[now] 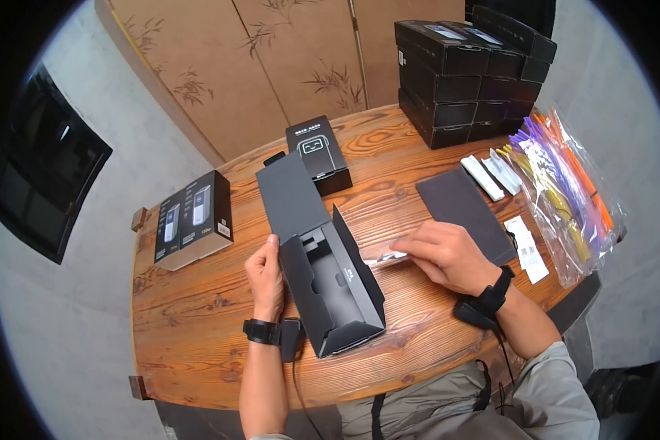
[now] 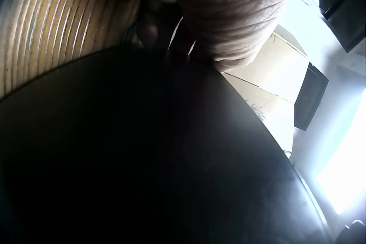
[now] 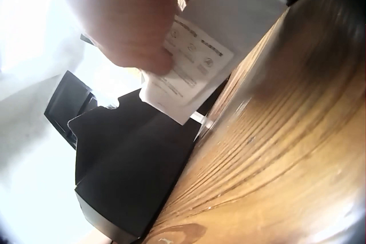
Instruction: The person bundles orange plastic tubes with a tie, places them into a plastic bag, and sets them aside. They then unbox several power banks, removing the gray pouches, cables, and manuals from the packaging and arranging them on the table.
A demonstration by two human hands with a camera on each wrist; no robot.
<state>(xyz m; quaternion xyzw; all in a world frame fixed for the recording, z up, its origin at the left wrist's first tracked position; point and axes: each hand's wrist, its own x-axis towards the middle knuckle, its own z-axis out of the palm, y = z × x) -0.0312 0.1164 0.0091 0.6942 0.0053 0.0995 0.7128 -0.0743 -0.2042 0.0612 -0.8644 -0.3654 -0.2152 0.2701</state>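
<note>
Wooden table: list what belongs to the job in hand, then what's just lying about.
In the job:
open black box, held by the left hand
white UGREEN-printed papers, pinched by the right hand

Apparently just lying about:
stacked black boxes
closed box picturing two devices
clear bag of coloured strips
dark flat sheet

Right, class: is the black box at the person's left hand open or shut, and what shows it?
The black box is open: its lid is folded back, its side flap spread, its inside visible.

Black box [image 1: 333, 282] on brown, wood-grained table [image 1: 198, 315].
</note>
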